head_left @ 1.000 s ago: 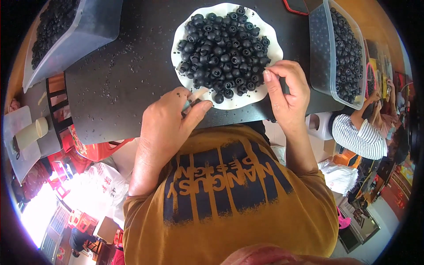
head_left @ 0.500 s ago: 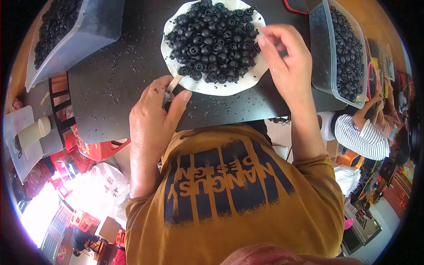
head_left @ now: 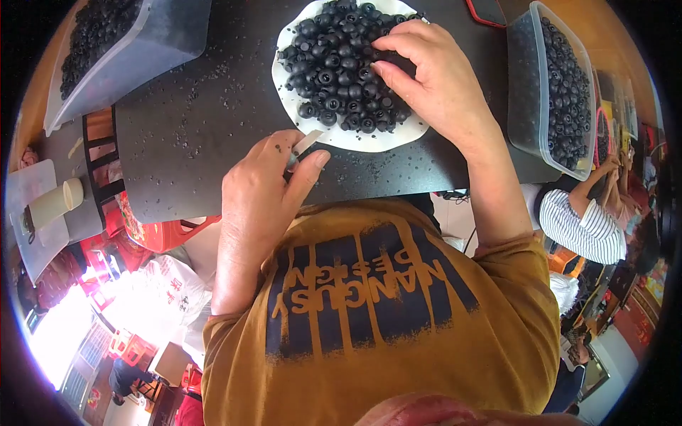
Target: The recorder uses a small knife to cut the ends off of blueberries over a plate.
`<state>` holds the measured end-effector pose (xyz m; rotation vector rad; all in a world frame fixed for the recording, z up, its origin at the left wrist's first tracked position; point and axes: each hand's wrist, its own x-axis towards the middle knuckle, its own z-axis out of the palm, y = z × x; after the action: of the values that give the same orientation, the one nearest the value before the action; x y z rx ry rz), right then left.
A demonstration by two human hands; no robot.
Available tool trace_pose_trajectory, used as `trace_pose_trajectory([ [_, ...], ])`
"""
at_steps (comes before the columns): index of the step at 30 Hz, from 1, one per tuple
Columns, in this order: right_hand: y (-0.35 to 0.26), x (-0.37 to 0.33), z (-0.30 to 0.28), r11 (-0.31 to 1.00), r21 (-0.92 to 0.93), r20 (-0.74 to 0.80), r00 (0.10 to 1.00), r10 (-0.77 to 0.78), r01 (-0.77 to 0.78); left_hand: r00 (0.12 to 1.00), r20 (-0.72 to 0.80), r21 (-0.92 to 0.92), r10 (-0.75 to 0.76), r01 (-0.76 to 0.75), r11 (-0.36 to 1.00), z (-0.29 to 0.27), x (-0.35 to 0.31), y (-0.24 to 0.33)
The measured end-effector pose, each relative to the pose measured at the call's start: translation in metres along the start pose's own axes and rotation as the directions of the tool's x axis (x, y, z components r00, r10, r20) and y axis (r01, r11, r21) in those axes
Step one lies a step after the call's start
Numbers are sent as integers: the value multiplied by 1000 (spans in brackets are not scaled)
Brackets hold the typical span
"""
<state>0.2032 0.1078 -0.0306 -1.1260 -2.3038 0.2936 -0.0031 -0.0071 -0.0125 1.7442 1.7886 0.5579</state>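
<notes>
Dark speckled tabletop [head_left: 213, 121] fills the far half of the view, with a bright, cluttered floor full of red stools down at the near left. Sitting at the far middle of the table is a white plate [head_left: 355, 136] piled with small black ring-shaped pieces [head_left: 341, 78], kinda like little dark beads with a hole in each. The right hand [head_left: 433, 85] lies flat across the right side of that pile, fingers held close together and curled down onto the pieces; can't tell if it has actually pinched one, since the fingertips are buried in the heap. The left hand [head_left: 259, 199] is at the near edge of the table, just near-left of the plate, thumb and forefinger pinched on a thin pale strip [head_left: 305, 144] that pokes out toward the plate rim. Far left there's a clear plastic tub [head_left: 149, 50] of the same black pieces, and another clear tub [head_left: 554, 85] of them on the right side. The person's wearing a mustard shirt [head_left: 383, 319]. Someone in a striped sleeve [head_left: 579, 231] is off to the right.
</notes>
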Motion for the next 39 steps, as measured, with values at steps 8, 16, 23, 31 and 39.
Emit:
trace_pose_trajectory([
  [8, 1, 1, 2, 989, 105, -23, 994, 109, -106, 999, 27, 2, 19, -20, 1000, -1, 0, 1],
  [16, -39, -7, -25, 219, 950, 147, 938, 314, -223, 999, 12, -219, 31, -28, 975, -15, 4, 17],
  [23, -63, -19, -29, -220, 922, 365, 906, 214, -319, 999, 51, -613, 4, 28, 790, -18, 3, 30],
  [31, -81, -26, -29, -297, 900, 405, 866, 293, -321, 958, -184, -565, 222, -288, 773, -5, 10, 36],
  [39, -80, -31, -28, -196, 905, 419, 874, 248, -378, 942, -178, -425, 284, -333, 841, 8, 10, 32],
])
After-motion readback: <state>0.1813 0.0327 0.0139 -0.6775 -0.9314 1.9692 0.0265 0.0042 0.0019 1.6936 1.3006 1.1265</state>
